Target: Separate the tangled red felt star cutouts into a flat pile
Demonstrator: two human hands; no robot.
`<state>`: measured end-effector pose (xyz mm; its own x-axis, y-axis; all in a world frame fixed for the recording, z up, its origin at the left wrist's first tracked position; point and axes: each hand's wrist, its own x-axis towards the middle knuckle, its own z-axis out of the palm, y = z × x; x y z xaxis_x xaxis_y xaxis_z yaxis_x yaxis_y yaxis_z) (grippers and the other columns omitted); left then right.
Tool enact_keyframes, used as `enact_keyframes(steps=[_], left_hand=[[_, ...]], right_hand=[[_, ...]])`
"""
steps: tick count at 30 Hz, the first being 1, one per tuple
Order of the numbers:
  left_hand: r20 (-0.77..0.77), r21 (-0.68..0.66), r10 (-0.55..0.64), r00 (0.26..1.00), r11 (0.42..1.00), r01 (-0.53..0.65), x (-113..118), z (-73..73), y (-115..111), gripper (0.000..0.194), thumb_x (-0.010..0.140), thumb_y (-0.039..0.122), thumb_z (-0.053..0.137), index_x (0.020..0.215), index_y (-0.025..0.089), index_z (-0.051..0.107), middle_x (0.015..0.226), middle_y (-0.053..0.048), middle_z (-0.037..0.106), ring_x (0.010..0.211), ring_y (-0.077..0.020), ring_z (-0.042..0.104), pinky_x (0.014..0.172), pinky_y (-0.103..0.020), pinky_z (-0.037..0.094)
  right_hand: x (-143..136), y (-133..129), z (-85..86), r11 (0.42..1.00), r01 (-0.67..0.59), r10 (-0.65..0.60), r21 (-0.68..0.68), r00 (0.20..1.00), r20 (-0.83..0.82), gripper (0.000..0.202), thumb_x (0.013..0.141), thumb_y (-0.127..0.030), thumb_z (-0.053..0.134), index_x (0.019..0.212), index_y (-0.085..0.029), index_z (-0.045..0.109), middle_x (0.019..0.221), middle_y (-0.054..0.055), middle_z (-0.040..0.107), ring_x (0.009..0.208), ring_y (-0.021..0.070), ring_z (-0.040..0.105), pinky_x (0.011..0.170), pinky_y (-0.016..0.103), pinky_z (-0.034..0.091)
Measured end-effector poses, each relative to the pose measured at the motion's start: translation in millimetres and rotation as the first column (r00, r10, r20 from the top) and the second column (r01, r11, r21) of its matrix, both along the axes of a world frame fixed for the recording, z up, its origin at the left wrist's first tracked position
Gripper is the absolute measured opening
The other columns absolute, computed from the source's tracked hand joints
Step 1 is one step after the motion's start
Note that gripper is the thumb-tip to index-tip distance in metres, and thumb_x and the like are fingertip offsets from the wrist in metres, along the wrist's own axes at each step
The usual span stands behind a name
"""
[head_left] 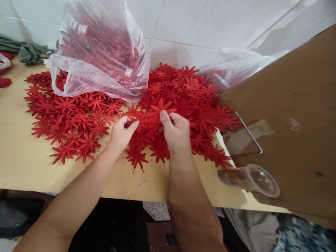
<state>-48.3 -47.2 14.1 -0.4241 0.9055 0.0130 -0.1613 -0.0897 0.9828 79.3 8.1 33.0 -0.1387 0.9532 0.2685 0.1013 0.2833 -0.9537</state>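
Note:
My right hand (177, 131) pinches a red flower-shaped piece (160, 106) with long petals between thumb and fingers. To its left, my left hand (123, 131) is closed, its thumb and forefinger on the petal tip of a red piece; whether both hands hold the same piece, I cannot tell. Both hands are over a large pile of the same red petal pieces (181, 91). Another heap of red flower pieces (70, 119) spreads on the table to the left of my left hand.
A clear plastic bag (105, 52) full of red pieces stands behind the heaps. On the right, a brown cardboard sheet (296, 115) rises beside a clear plastic cup (262, 180) lying on its side. Green cloth (31, 52) lies at the far left, against the tiled wall (181, 24).

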Motion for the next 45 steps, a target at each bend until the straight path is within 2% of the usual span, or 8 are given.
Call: enact_keyframes(steps=[4,10,15,21,27,35,40,45], left_hand=[[-0.033,-0.007,-0.035,0.999,0.999,0.035,1,-4.7,1,0.007,0.069,0.02,0.058,0.068,0.016,0.053,0.062,0.004,0.052,0.057,-0.0057,0.045,0.059,-0.021,0.039],[-0.165,-0.027,-0.042,0.985,0.999,0.038,3,-5.2,-1,0.01,0.069,0.02,0.059,0.078,0.015,0.059,0.078,-0.002,0.059,0.07,-0.0095,0.052,0.067,-0.024,0.042],[-0.312,0.027,0.051,0.949,0.999,-0.045,0,-3.1,-3,0.03,0.069,0.021,0.06,0.099,0.018,0.062,0.104,-0.007,0.056,0.094,-0.0147,0.053,0.078,-0.027,0.043],[-0.339,0.107,0.103,0.935,0.992,-0.071,-3,-3.9,-3,0.03,0.07,0.022,0.061,0.1,0.019,0.062,0.108,-0.006,0.057,0.1,-0.0147,0.052,0.092,-0.031,0.039],[-0.182,0.135,0.005,0.983,0.991,0.02,3,-3.6,-2,0.027,0.071,0.034,0.062,0.093,0.019,0.063,0.102,-0.006,0.061,0.094,-0.0148,0.055,0.086,-0.029,0.043],[0.068,0.046,0.061,0.996,0.997,-0.064,-4,-3.9,1,0.012,0.075,0.028,0.056,0.072,0.017,0.06,0.068,0.002,0.059,0.067,-0.0075,0.052,0.071,-0.023,0.043],[0.103,0.022,0.135,0.985,0.99,-0.138,-5,-3.6,3,0.005,0.073,0.02,0.057,0.072,0.016,0.058,0.069,0.003,0.058,0.064,-0.0064,0.05,0.07,-0.022,0.042],[0.074,0.012,0.108,0.991,0.994,-0.109,-3,-5.5,4,0.014,0.069,0.013,0.057,0.083,0.016,0.059,0.078,0.001,0.061,0.07,-0.0074,0.054,0.074,-0.023,0.044]], right_hand=[[-1,1,-1.0,1.0,0.026,-0.025,0.012,0.998,-0.061,0.047,0.069,-0.058,0.057,0.05,-0.019,0.036,0.047,-0.006,0.029,0.043,0.0055,0.028,0.041,0.021,0.026],[-3,6,-6.1,1.0,-0.024,0.026,0.017,0.993,-0.111,0.028,0.067,-0.046,0.064,0.067,-0.021,0.053,0.063,-0.003,0.052,0.056,0.0088,0.048,0.058,0.025,0.043],[-3,4,-4.4,0.996,-0.094,0.091,-0.015,0.986,-0.142,0.026,0.063,-0.043,0.068,0.069,-0.022,0.055,0.058,-0.005,0.051,0.048,0.0082,0.044,0.048,0.024,0.039],[-4,-2,-1.8,0.995,-0.095,0.095,-0.023,0.995,0.011,0.038,0.068,-0.052,0.061,0.054,-0.019,0.047,0.046,-0.005,0.041,0.043,0.0068,0.037,0.041,0.022,0.03],[-8,-6,-3.1,0.981,-0.194,0.189,0.027,0.974,0.128,0.04,0.071,-0.05,0.059,0.052,-0.018,0.045,0.048,-0.005,0.039,0.046,0.0064,0.036,0.045,0.022,0.031],[-6,-6,-4.5,0.876,-0.482,0.48,-0.028,0.863,0.156,0.022,0.073,-0.034,0.06,0.089,-0.019,0.059,0.085,0.002,0.063,0.078,0.0123,0.057,0.077,0.029,0.046],[-4,-2,-6.4,0.914,-0.396,0.403,-0.095,0.912,0.078,0.019,0.072,-0.029,0.06,0.087,-0.018,0.06,0.071,-0.001,0.06,0.061,0.0088,0.053,0.061,0.024,0.045],[-4,1,-6.8,0.987,-0.147,0.15,-0.068,0.988,0.039,0.021,0.069,-0.035,0.063,0.064,-0.017,0.054,0.052,-0.006,0.046,0.047,0.0051,0.038,0.047,0.02,0.033]])
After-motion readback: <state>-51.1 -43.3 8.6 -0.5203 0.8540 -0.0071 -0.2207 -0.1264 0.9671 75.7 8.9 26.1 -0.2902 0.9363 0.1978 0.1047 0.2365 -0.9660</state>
